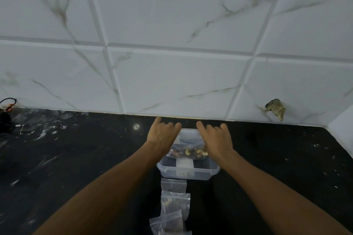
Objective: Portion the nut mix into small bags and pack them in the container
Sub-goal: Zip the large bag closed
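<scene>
head view: both hands hold a bag [188, 149] of nuts over the open container [188, 171], left hand [162, 135] pinching its left top edge, right hand [216, 140] its right. the bag hangs between them, long axis across, directly above the container. small bags [174, 202] lie nearer the person.

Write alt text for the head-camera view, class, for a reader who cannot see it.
Two hands, left hand and right hand, hold a small clear bag of nut mix over an open plastic container on a black countertop. More small bags lie in front of the container, and a white marbled tile wall rises behind.
</scene>
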`<state>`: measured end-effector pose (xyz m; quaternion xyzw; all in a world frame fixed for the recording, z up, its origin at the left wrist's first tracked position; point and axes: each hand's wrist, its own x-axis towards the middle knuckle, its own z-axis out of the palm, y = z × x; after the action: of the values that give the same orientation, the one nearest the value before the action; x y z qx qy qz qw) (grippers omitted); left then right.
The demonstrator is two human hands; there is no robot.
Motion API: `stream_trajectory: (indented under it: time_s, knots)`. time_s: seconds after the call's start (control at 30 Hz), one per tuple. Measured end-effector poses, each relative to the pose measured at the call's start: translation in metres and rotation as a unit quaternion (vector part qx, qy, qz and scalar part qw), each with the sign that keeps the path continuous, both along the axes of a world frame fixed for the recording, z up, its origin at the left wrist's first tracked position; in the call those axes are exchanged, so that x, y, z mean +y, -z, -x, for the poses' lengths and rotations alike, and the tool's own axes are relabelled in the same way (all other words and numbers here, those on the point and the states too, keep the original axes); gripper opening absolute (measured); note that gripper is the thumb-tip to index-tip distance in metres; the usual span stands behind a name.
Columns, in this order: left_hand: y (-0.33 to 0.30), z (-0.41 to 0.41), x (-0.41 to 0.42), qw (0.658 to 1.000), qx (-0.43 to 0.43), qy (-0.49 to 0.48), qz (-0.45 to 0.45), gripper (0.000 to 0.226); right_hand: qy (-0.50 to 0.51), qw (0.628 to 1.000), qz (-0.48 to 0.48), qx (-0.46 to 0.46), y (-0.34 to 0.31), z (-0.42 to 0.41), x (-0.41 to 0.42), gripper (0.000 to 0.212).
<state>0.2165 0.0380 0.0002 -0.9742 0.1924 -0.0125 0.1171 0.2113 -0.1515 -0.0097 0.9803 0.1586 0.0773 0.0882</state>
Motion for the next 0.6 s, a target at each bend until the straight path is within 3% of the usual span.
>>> stream_trajectory:
  time_s: [0.07, 0.2, 0.3, 0.43, 0.53, 0.6]
  knots:
    - [0.003, -0.003, 0.008, 0.998, 0.033, -0.016, 0.052, 0.053, 0.008, 0.999, -0.047, 0.015, 0.0, -0.004, -0.008, 0.05]
    - [-0.003, -0.009, 0.029, 0.977, 0.124, -0.058, 0.166, 0.035, 0.085, 0.966, -0.143, 0.2, -0.013, -0.013, -0.02, 0.019]
    - [-0.005, -0.01, 0.03, 0.978, 0.117, -0.062, 0.16, 0.028, 0.096, 0.961, -0.167, 0.196, -0.011, -0.02, -0.02, 0.006]
    - [-0.008, -0.008, 0.027, 0.976, 0.107, -0.06, 0.18, 0.019, 0.099, 0.966, -0.166, 0.17, -0.006, -0.02, -0.018, 0.009]
    - [-0.007, -0.01, 0.033, 0.96, 0.152, -0.075, 0.222, 0.028, 0.104, 0.966, -0.157, 0.179, -0.008, -0.019, -0.019, 0.002]
    - [-0.002, -0.011, 0.04, 0.937, 0.196, -0.084, 0.277, 0.037, 0.108, 0.952, -0.186, 0.217, -0.01, -0.02, -0.023, 0.022]
